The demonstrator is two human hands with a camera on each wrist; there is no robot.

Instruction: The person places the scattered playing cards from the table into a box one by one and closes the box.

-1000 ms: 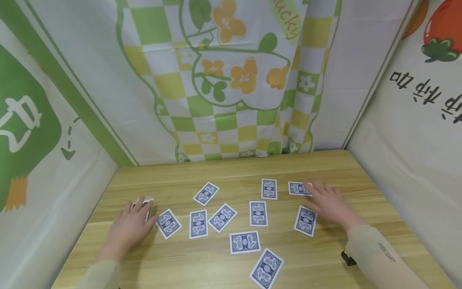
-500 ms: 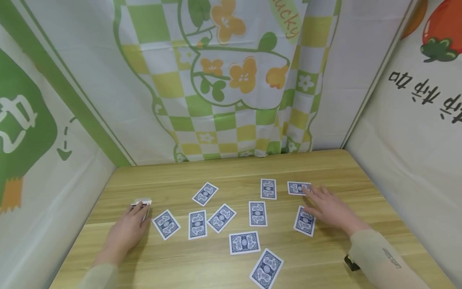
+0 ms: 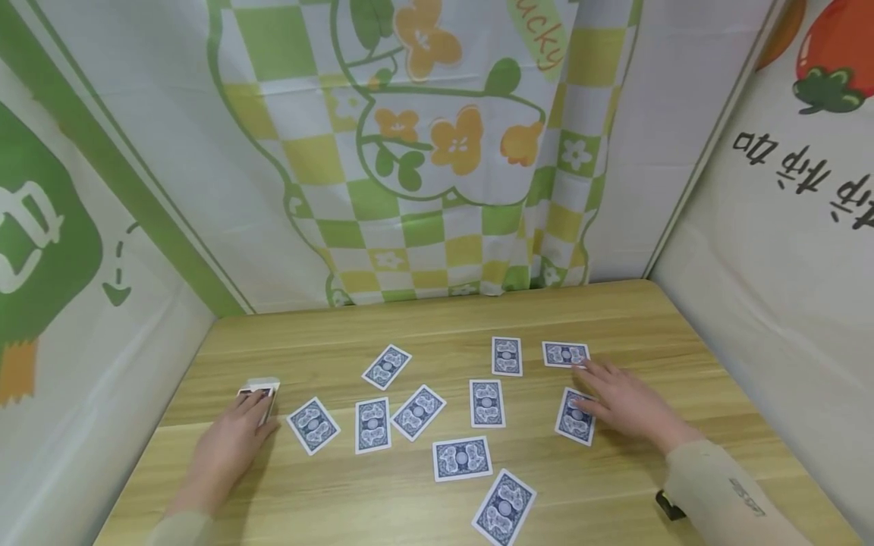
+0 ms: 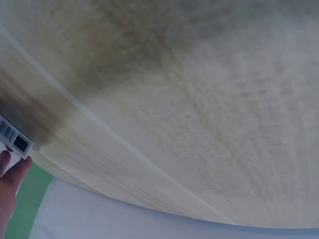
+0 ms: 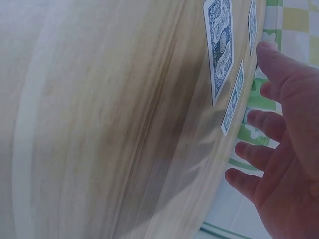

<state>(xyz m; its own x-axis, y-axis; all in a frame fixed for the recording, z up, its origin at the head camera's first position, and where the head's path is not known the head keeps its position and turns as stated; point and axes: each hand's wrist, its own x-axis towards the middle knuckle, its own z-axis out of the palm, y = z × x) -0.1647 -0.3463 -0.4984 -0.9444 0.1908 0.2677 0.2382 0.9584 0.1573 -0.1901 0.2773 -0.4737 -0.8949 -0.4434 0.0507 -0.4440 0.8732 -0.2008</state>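
Observation:
My left hand (image 3: 228, 444) lies with its fingers over a small playing-card box (image 3: 263, 382), whose white flap sticks out at the far end. In the left wrist view the box (image 4: 17, 139) shows a barcode at the left edge, with fingertips right at its corner. My right hand (image 3: 624, 406) hovers with spread fingers by two face-down cards at the right. Its thumb overlaps the nearer card (image 3: 572, 425), and its fingertips reach the corner of the farther card (image 3: 565, 354). The right wrist view shows this hand (image 5: 289, 134) with nothing in it.
Several more blue-backed cards lie scattered face down on the wooden table (image 3: 382, 500), among them one card (image 3: 504, 506) near the front and another card (image 3: 313, 425) beside the box. A black object (image 3: 671, 506) sits by the right sleeve. Printed cloth walls (image 3: 437, 250) enclose the table.
My left hand has moved left and nearer me, and the card box has shifted left with it, away from the nearest card. My right hand has drawn back slightly from the far right card.

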